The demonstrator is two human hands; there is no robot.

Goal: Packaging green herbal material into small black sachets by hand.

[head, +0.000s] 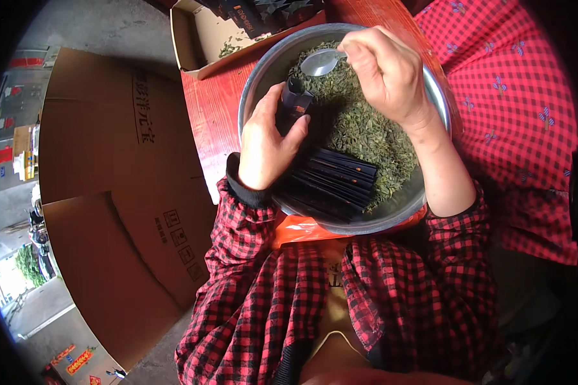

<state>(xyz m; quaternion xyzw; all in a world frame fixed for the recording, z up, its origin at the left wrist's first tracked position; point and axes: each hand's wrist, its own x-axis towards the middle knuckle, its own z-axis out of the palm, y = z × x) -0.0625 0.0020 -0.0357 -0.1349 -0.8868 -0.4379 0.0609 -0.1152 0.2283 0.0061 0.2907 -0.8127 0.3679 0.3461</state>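
A round metal basin (247, 103) holds a heap of dried green leaves (371, 139) that look like tea. My left hand (272, 139) grips a small black packet (297, 102) upright, its open mouth facing up, over the basin's left side. In my right hand (387, 72) is the handle of a clear plastic spoon (319, 62), its bowl above the leaves just right of the packet. Whether the spoon carries anything is hard to tell. A stack of flat black packets (339, 180) lies inside the basin at its near side, partly in shadow.
The basin stands on a red wooden table (207, 103), with an orange plastic sheet (301, 228) under its near rim. An open cardboard box (185, 38) with black packets (265, 17) sits at the far left. Large cardboard cartons (120, 192) rise on the left; red checked cloth (505, 96) is at right.
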